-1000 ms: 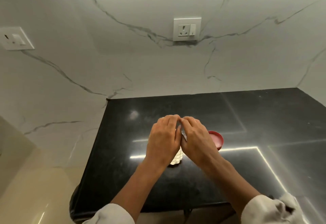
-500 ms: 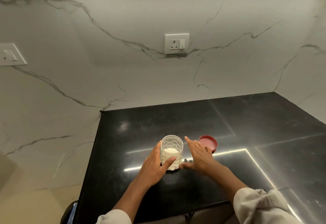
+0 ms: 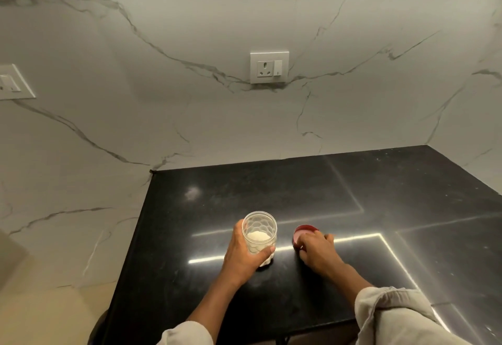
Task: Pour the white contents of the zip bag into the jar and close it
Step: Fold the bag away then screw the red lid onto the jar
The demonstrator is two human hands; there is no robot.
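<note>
The open jar (image 3: 259, 236), part-filled with white grains, stood upright on the black desk (image 3: 298, 189), the left hand (image 3: 244, 256) in a closed grip around it. At the jar's 3 o'clock, the right hand (image 3: 316, 249) curled over the red lid (image 3: 300, 232), fingers touching it.

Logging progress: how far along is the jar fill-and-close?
Pouring looks done: white contents sit in the open jar, and no zip bag is in view. In hand: left hand steadies the jar while right hand closes on the red lid on the counter. Left: fit the lid.
</note>
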